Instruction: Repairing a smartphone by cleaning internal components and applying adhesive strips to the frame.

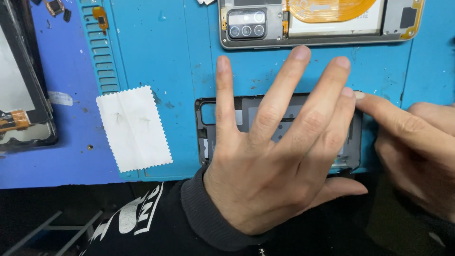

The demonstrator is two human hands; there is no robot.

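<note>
left hand (265, 156) is spread flat, fingers open, pinning the dark phone back cover (222, 114) down near the front edge of the blue tabletop (156, 52). right hand (417, 151) grips nothing, just its index fingertip on the cover's top right corner. I'd keep the pressure even and work along the edge slowly. opened phone (322, 23) sits just behind, white cloth (135, 128) to the left

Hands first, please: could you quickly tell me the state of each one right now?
Left hand: open, fingers spread, palm down on the dark rectangular plastic phone back cover.
Right hand: forefinger extended to the cover's corner; grasping nothing.
</note>
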